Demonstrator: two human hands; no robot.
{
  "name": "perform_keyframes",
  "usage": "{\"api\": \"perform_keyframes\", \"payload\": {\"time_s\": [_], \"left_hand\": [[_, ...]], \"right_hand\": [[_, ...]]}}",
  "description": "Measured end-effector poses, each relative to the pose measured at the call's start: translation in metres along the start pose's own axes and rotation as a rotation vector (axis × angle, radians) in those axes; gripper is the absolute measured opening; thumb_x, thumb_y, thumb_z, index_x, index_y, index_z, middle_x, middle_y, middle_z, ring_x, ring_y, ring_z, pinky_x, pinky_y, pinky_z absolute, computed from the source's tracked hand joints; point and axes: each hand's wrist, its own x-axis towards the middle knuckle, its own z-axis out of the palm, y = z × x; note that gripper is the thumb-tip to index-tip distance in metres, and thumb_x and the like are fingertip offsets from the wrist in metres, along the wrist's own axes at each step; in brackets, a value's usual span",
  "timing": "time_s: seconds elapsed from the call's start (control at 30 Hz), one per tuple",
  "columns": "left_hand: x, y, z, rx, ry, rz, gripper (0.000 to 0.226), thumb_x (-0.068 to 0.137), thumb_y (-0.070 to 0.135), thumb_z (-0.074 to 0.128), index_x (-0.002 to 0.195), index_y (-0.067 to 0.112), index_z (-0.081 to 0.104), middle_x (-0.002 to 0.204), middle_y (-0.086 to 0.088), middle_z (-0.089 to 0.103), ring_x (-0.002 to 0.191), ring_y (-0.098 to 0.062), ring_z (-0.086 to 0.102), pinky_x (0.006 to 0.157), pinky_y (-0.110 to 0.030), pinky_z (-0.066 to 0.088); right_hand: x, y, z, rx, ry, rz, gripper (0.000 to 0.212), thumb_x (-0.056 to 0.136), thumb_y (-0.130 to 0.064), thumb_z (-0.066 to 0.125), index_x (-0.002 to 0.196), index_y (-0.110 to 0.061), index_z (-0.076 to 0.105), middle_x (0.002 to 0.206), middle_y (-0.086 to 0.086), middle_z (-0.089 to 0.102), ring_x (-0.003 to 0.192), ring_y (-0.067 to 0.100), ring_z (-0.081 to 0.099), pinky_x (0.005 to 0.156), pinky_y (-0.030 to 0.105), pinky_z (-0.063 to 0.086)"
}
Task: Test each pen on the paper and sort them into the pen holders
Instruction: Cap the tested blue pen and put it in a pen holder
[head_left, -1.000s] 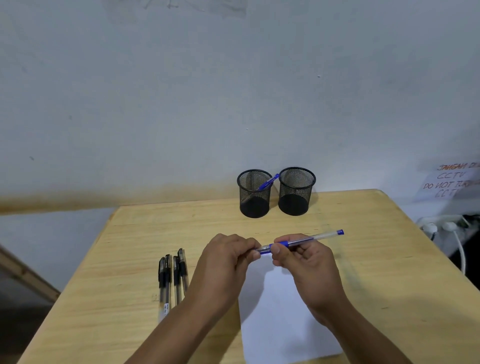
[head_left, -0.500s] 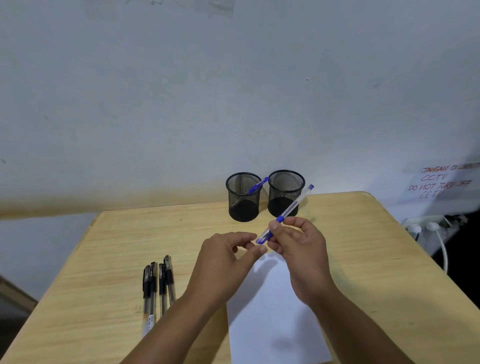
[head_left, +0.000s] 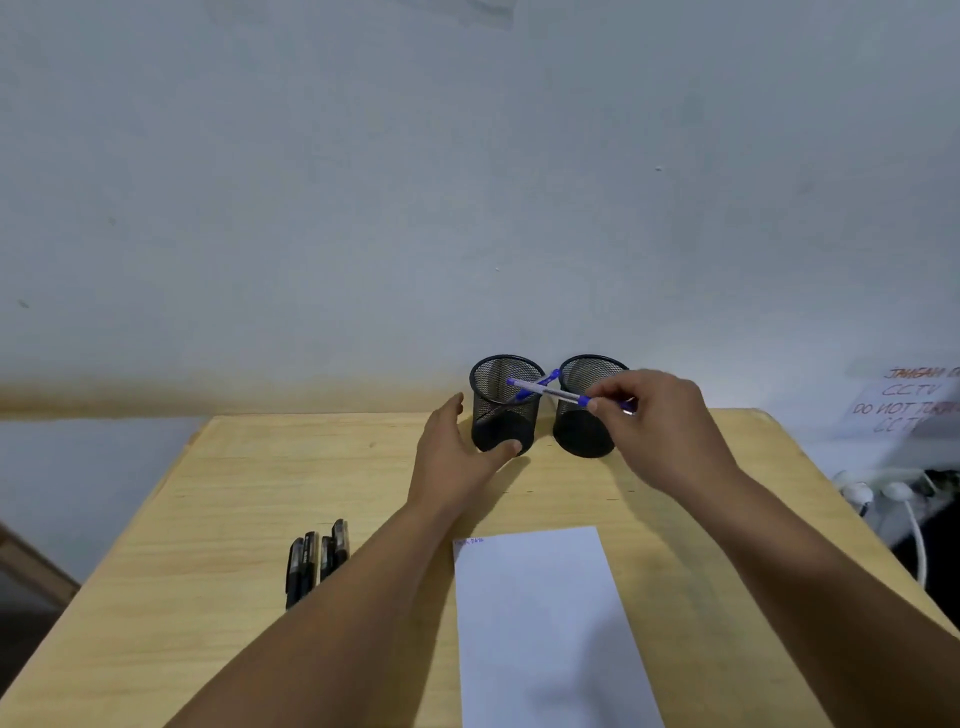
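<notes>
R hand (head_left: 660, 431) pinches blue pen (head_left: 550, 391), frame center-right, tip over L mesh holder (head_left: 504, 415). L hand (head_left: 457, 457) fingers spread, thumb touching that holder's base. R holder (head_left: 584, 426) just beside. Paper (head_left: 545, 623) lower center.

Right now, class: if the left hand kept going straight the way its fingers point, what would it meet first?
The left hand points toward the wall, beside the left mesh holder, its thumb at the base. Going straight on, it would probably brush that holder's side first, though depth is unclear.

Two bare forearms, no sleeves visible.
</notes>
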Motion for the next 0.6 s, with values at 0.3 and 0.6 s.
{"api": "perform_keyframes", "payload": {"time_s": [0.3,0.6], "left_hand": [[0.015,-0.005,0.016,-0.067,0.051,0.087,0.043,0.064,0.050,0.079,0.101,0.050,0.056,0.093,0.024,0.071,0.084,0.005,0.065,0.073,-0.025,0.054],[0.013,-0.002,0.014,-0.019,0.066,0.103,0.043,0.064,0.054,0.076,0.101,0.044,0.058,0.085,0.024,0.069,0.075,0.004,0.062,0.061,-0.023,0.048]], "right_hand": [[0.050,-0.016,0.024,-0.267,-0.104,-0.209,0.008,0.088,-0.024,0.069,0.089,-0.018,0.075,0.085,0.002,0.070,0.082,0.020,0.063,0.067,0.029,0.046],[0.062,-0.016,0.062,-0.405,-0.167,-0.282,0.016,0.089,-0.035,0.062,0.091,-0.026,0.075,0.089,0.002,0.071,0.093,0.025,0.061,0.072,0.036,0.050]]}}
